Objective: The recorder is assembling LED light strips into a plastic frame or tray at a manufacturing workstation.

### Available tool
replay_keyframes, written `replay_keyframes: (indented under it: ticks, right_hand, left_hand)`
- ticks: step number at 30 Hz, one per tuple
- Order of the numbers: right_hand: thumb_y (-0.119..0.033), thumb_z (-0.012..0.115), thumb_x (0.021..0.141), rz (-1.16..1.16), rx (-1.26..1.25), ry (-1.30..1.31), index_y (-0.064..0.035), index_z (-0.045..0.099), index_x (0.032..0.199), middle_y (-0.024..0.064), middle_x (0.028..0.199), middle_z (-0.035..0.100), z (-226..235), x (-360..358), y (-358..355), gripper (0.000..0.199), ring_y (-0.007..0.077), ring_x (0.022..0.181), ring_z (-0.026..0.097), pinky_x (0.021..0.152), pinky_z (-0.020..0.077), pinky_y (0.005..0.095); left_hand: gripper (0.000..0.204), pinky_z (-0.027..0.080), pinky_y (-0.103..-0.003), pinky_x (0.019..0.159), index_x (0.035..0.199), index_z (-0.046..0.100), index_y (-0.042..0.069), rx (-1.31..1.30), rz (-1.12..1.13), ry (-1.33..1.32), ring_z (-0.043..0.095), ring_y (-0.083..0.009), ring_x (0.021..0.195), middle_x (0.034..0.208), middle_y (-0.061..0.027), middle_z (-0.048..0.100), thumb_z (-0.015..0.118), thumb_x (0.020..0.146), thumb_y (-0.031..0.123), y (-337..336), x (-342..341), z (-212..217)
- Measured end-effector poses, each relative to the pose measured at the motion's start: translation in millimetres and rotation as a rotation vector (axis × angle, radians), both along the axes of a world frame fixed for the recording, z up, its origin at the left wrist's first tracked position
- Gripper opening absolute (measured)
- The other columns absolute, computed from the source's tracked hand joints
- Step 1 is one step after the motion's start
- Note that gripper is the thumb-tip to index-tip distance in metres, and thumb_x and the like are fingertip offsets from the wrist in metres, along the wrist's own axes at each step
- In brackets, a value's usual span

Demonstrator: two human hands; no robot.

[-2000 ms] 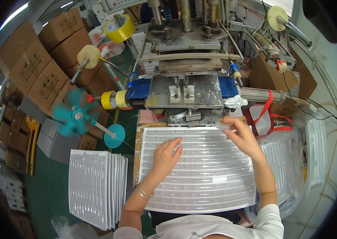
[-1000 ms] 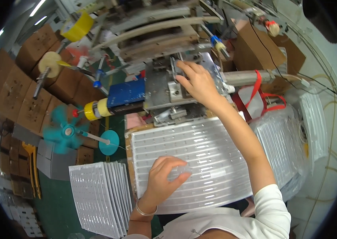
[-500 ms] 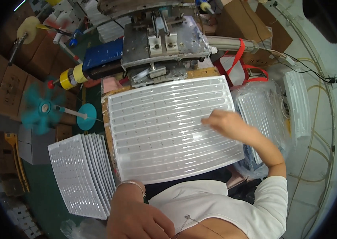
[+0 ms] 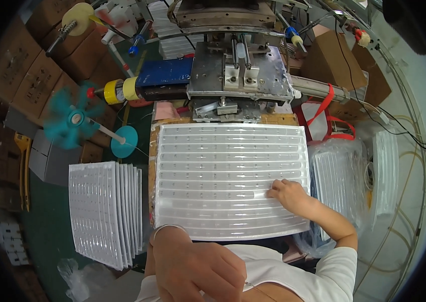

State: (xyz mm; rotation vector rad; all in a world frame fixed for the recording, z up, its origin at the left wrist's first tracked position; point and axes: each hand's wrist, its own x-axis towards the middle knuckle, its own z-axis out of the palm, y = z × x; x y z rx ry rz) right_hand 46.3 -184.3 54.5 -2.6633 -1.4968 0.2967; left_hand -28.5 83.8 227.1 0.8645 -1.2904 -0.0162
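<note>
A wide white plastic tray with long parallel grooves lies in front of me, and small pieces sit in rows along many of the grooves. My right hand rests over its right half, with thumb and fingers pinched together at a groove. Anything between those fingertips is too small to make out. Just left of them a small whitish patch shows in the groove. Closer to my body, my left hand is raised in front of the tray's near edge, its fingers curled in. Their tips are hidden, so what they hold cannot be seen.
Beyond the tray stands a metal bench machine. Several similar trays are stacked on edge at left, near a turquoise fan. Plastic-wrapped trays lie at right, below a red-handled bag. Cardboard boxes line the left side.
The whole view has shifted and straightened. Over the tray, my right hand has come nearer to me, down beside the whitish patch. My left hand has risen slightly toward the tray's near edge, still curled.
</note>
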Motion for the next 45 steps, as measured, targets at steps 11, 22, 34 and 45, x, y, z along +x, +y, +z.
replay_keyframes:
  ticks: [11,22,34,45]
  right_hand:
    - [-0.01,0.056,0.076,-0.08,0.003,0.001,-0.0102,0.064,0.086,0.0089,0.091,0.056,-9,6,-17,0.013,0.025,0.08,0.06,0.067,0.0525,0.0346]
    - [-0.012,0.06,0.08,-0.07,-0.059,-0.09,-0.0136,0.063,0.096,0.008,0.097,0.056,-18,-12,-10,0.016,0.0237,0.082,0.06,0.064,0.0518,0.0352]
    - [-0.014,0.059,0.079,-0.125,0.17,0.222,-0.0074,0.065,0.09,0.0162,0.092,0.059,-5,0,-14,0.014,0.0366,0.086,0.057,0.073,0.0467,0.0442]
    - [-0.007,0.056,0.087,-0.305,0.638,0.235,0.0023,0.053,0.106,0.0116,0.096,0.06,49,29,7,0.021,0.0205,0.085,0.06,0.075,0.0478,0.0322]
  left_hand:
    - [0.026,0.044,-0.031,0.05,0.097,0.069,0.003,0.066,-0.152,-0.029,0.06,-0.0193,0.062,0.085,-0.0089,0.065,0.054,0.093,0.025,-5,13,-23]
    - [0.024,0.047,-0.027,0.07,0.101,0.061,0.001,0.309,-0.04,0.576,0.059,-0.0139,0.075,0.08,-0.0064,0.063,0.051,0.079,0.003,-9,-31,-76]
    - [0.023,0.046,-0.03,0.081,0.105,0.063,0.001,0.496,0.206,0.716,0.058,-0.0156,0.087,0.094,-0.0061,0.064,0.054,0.085,0.004,-9,-38,-81]
    - [0.005,0.041,-0.029,0.065,0.077,0.053,0.001,0.472,0.687,0.477,0.055,-0.0181,0.072,0.074,-0.0057,0.057,0.051,0.072,0.003,-12,-36,-95]
